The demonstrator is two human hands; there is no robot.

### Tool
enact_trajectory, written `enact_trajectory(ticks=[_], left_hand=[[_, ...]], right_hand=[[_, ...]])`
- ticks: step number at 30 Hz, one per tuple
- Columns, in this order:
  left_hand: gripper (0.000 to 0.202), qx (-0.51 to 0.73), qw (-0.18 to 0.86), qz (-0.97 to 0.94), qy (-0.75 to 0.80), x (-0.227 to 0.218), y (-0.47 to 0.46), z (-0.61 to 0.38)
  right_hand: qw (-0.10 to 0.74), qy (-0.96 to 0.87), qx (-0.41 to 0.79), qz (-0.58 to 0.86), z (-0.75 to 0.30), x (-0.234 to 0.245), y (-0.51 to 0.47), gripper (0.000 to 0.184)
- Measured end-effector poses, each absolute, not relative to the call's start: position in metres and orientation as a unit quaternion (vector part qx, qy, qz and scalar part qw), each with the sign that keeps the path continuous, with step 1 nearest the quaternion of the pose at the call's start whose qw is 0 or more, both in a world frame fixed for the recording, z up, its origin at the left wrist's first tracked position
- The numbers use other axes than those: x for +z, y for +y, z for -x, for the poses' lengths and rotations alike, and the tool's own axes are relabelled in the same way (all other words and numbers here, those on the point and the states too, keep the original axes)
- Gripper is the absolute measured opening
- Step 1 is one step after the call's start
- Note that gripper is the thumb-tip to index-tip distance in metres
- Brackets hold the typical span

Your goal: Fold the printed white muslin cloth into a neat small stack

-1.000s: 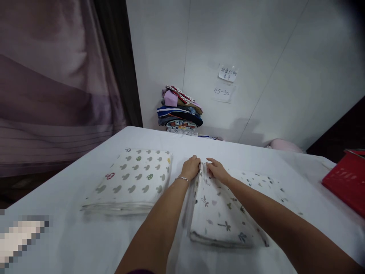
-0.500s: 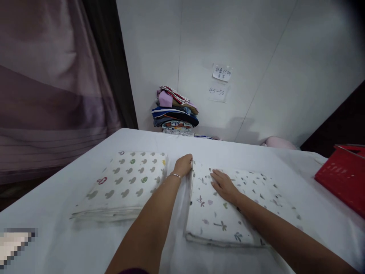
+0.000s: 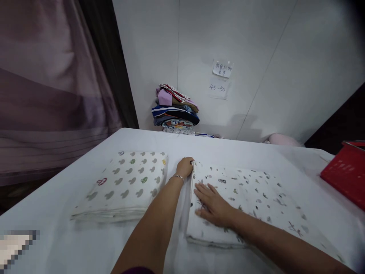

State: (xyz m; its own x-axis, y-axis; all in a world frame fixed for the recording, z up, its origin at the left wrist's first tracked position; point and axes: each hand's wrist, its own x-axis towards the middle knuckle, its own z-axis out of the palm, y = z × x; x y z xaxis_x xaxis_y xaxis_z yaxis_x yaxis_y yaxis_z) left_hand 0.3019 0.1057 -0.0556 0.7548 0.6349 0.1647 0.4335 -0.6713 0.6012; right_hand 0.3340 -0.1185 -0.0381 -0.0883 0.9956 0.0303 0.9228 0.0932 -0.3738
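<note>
Hanging between nine and ten o'clock from the middle of the view, a purplish curtain (image 3: 57, 95) is seen. At eight o'clock, a folded mushroom-print cloth (image 3: 128, 186) is laid on the white counter (image 3: 228, 152). Near twelve o'clock, a stack of folded textiles (image 3: 176, 114) is seen beyond the far edge. At six o'clock, the left hand (image 3: 185, 166) is placed at the far left corner of a leaf-print cloth (image 3: 251, 194); its fingers are curled there, but whether the edge is pinched cannot be told. At five o'clock, the right hand (image 3: 212, 205) is laid flat on that same cloth, its fingers spread. The cloth is extended towards four o'clock, partly hidden under the right forearm (image 3: 279, 245). Between three and four o'clock, a red container (image 3: 346, 173) is seen.
</note>
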Motion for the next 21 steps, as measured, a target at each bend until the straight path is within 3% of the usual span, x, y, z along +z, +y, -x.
enact_trajectory(ticks=[10,21], left_hand=[[0.037,0.181,0.356,-0.856,0.329,-0.052,0.098,-0.288],[0.017,0.186,0.429,-0.796,0.385,-0.048,0.008,-0.178]], right_hand=[[0.142,-0.777,0.154,0.593,-0.307,-0.026,-0.189,0.070],[0.185,-0.728,0.043,0.659,-0.291,-0.034,-0.192,0.035]])
